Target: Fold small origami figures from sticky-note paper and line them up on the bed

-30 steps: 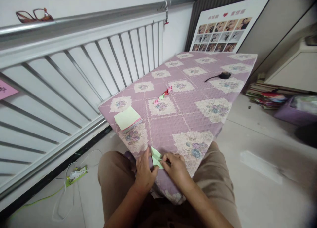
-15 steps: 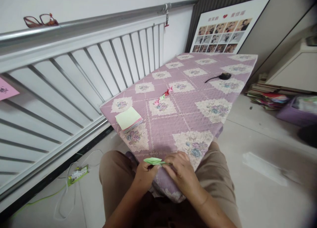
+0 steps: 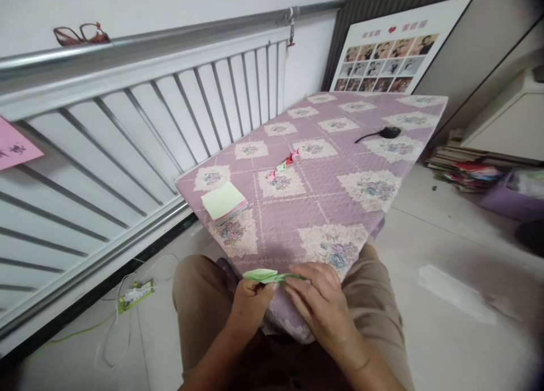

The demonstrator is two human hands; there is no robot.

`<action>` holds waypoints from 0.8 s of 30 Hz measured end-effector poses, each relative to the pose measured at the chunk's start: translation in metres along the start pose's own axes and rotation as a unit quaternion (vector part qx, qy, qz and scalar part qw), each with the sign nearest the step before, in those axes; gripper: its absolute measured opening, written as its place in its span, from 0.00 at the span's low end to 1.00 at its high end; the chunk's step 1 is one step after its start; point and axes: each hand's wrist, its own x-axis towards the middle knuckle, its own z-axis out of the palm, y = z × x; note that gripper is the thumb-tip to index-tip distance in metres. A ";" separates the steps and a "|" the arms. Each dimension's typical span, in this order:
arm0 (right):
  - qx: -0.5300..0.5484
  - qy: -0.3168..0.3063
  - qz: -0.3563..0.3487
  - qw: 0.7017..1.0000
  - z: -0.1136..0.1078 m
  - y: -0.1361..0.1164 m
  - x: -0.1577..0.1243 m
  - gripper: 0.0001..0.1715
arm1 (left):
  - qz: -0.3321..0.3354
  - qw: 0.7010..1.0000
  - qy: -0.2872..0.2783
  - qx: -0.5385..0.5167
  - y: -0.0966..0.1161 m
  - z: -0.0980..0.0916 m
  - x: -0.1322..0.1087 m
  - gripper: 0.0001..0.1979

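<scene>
A folded piece of green paper [image 3: 260,275] is stretched between my two hands above the near corner of the table. My left hand [image 3: 251,305] pinches its wider, left end between thumb and fingers. At the narrower right end, my right hand [image 3: 317,294] has its fingers closed on the strip, partly covering it. A stack of coloured paper squares [image 3: 223,200], pale green on top, lies at the table's left edge. Farther in, several small folded paper pieces [image 3: 281,166], pink, red and green, sit in a slanting row.
A purple flowered cloth [image 3: 280,226] covers the table. A white radiator [image 3: 204,105] runs along its left side, with glasses [image 3: 81,35] on the pipe above. A black object with a cord [image 3: 390,132] lies at the right. A power strip [image 3: 136,296] is on the floor.
My right hand has shifted slightly right along the green paper, and more of the strip shows between the hands. The whole view has moved a little.
</scene>
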 end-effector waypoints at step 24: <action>-0.004 0.007 -0.021 1.000 -0.002 -0.005 -0.002 0.14 | 0.025 0.999 -0.013 0.046 0.003 -0.001 -0.006 0.10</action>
